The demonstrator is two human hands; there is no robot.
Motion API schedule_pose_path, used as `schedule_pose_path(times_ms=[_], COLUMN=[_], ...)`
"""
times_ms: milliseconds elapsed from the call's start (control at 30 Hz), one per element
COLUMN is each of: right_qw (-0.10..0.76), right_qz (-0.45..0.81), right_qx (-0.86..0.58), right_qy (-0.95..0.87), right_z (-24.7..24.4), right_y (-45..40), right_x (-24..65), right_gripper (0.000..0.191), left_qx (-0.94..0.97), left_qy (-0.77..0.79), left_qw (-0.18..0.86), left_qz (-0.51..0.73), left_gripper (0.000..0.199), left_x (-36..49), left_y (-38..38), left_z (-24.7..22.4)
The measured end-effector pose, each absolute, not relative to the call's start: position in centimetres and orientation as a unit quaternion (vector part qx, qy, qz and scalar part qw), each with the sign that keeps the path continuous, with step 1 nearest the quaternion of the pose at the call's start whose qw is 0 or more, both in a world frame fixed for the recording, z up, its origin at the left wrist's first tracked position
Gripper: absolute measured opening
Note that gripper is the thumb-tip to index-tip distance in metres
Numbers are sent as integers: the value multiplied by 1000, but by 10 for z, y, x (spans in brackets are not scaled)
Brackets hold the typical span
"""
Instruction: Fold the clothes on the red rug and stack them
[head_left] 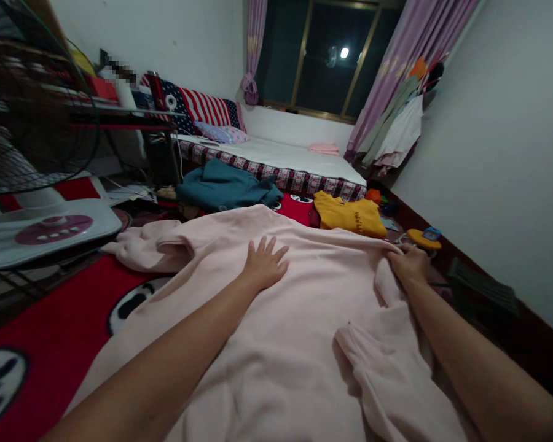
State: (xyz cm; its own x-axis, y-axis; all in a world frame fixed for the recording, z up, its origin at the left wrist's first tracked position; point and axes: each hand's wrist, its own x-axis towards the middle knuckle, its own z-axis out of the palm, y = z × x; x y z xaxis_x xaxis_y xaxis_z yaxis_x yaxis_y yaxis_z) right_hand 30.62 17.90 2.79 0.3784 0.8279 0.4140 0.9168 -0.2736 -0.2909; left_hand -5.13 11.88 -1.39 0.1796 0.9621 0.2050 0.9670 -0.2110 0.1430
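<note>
A large pale pink garment lies spread out over a red blanket with cartoon faces. My left hand rests flat on the upper middle of the garment, fingers spread. At the garment's upper right edge, my right hand has its fingers closed on the cloth. One sleeve is bunched at the far left; the other is folded down along the right side, its cuff toward the middle.
Beyond the garment lie a teal garment and a folded yellow one. A bed stands under the window. On the left are a fan and a white stool; a yellow round stool is at right.
</note>
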Motion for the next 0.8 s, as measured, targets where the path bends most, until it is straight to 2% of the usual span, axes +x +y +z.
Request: schedule_pose_path(times_ms=[133,200,300,367,433,567,667,733,800], right_qw=[153,146,186,151,89,32,-24,-70,-89], right_qz=[-91,-118,-129,-76,-42,-51,-44,-34,-28], right_qx=[-805,-780,-654,-541,-489,-572,-646,-676,-670], right_qy=[-567,-598,-722,-824,-867,-818,-762,-733,-736], right_z=[27,31,34,27,12,-6,10,27,38], right_y=[192,196,194,187,180,182,190,187,172], right_x=[300,278,227,196,176,167,158,142,120], right_gripper=[37,40,50,55,57,59,61,56,44], left_qx=[-769,-770,-771,-769,-765,-739,-715,-710,-710], left_qy=[-626,-624,-620,-621,-626,-654,-676,-680,-675], left_qw=[-4,-7,-5,-6,-13,-18,-18,-27,-37], left_qz=[-129,-135,-145,-149,-149,-161,-178,-184,-199], left_gripper=[53,53,54,55,58,62,61,58,55], left_x=[-51,-51,-51,-51,-52,-53,-55,-56,-58], left_y=[119,118,117,117,118,120,121,121,121], left_z=[-14,-14,-13,-13,-13,-13,-13,-12,-11])
